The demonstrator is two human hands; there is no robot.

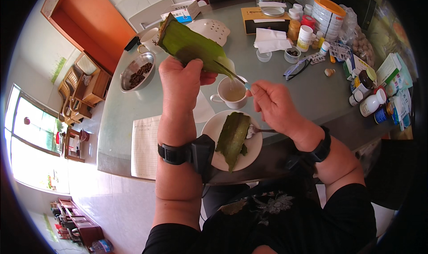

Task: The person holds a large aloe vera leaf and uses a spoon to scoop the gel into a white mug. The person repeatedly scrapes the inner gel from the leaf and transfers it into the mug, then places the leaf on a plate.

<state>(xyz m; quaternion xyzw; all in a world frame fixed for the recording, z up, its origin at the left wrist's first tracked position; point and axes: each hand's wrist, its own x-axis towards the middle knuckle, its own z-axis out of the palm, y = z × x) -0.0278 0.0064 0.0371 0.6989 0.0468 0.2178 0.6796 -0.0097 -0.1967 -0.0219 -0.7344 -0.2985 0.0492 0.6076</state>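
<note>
My left hand (187, 74) grips a thick green piece of leaf (195, 46), likely aloe, tilted above a white cup (233, 102). Pale, stringy gel hangs from the leaf's lower end into the cup, which holds cloudy liquid. In my right hand (272, 103) is the end of a thin tool (241, 81) with a light blue handle; its dark shaft meets the leaf's lower end. Nearer to me, a white plate (208, 153) bears a flattened green leaf piece (233, 137) and a fork (264, 130), whose tines are partly hidden.
A metal bowl (125, 78) of dark brown pieces and a squared paper sheet (143, 147) lie left. Behind the leaf is a white perforated basket (214, 30). Eyeglasses (297, 68), small plastic cups, pill bottles (304, 38) and a large tin (326, 18) stand right.
</note>
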